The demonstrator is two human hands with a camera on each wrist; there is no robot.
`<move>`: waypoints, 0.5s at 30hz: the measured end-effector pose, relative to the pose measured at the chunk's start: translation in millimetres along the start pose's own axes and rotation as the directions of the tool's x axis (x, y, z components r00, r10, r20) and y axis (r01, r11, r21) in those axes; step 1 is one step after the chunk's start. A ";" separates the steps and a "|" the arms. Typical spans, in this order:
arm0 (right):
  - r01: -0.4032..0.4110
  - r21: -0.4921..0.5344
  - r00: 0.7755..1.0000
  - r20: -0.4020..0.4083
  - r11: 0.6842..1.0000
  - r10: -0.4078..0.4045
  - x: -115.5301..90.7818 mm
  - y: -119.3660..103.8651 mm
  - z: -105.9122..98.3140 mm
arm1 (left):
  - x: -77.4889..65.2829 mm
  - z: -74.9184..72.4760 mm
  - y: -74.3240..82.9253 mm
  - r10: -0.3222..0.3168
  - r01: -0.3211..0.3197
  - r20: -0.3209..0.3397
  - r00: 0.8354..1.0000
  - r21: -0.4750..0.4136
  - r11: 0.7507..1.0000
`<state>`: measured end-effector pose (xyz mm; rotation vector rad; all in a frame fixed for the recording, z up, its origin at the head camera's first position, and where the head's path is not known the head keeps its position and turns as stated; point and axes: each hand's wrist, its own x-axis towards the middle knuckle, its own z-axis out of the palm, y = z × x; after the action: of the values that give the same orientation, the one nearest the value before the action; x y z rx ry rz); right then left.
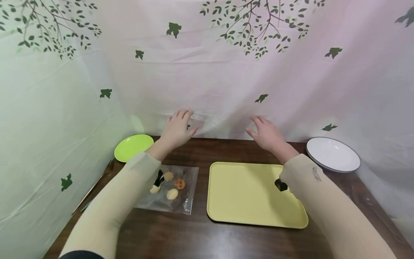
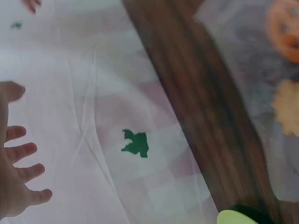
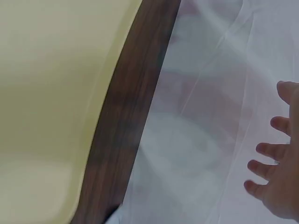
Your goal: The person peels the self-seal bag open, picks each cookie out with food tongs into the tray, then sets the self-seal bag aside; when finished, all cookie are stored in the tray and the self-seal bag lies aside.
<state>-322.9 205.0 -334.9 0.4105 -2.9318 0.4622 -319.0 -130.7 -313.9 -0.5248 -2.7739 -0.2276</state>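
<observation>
My left hand (image 1: 178,130) is raised in front of the curtain, over the table's back edge. Its fingers are spread and hold nothing, as the left wrist view also shows. Across from it, my right hand (image 1: 266,133) hovers at similar height with fingers apart and nothing in them. Below my left forearm lies a clear plastic bag (image 1: 191,180) with several cookie-like pieces, among them a scalloped one (image 1: 168,176), an orange one (image 1: 179,184) and a pale round one (image 1: 172,194). The left sleeve hides part of the bag. A yellow tray (image 1: 242,194) lies nearer than my right hand, partly covered by that sleeve.
At the back left is a green plate (image 1: 133,147), with a fork (image 1: 109,166) on the table before it. A white dark-rimmed plate (image 1: 333,154) stands back right. The leaf-patterned curtain (image 1: 200,79) closes off the brown table (image 1: 181,233) behind and at the sides.
</observation>
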 end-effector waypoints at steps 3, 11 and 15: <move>0.064 0.059 0.997 -0.057 0.996 -0.060 -3.1 -15.8 7.7 | -26.4 1.8 -2.8 0.080 -0.079 -0.031 0.996 0.032 0.996; 0.258 0.160 0.964 -0.106 0.953 -0.244 -20.2 -70.0 32.8 | -105.5 16.8 -22.0 0.156 -0.156 -0.021 0.987 0.032 0.987; 0.312 0.182 0.950 -0.069 0.932 -0.305 -36.1 -101.7 51.0 | -148.7 24.2 -31.6 0.138 -0.138 0.001 0.990 -0.001 0.990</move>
<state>-264.2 104.4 -361.0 0.8603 -2.7210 0.6976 -205.8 -203.8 -388.4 -0.7139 -2.7247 -0.1975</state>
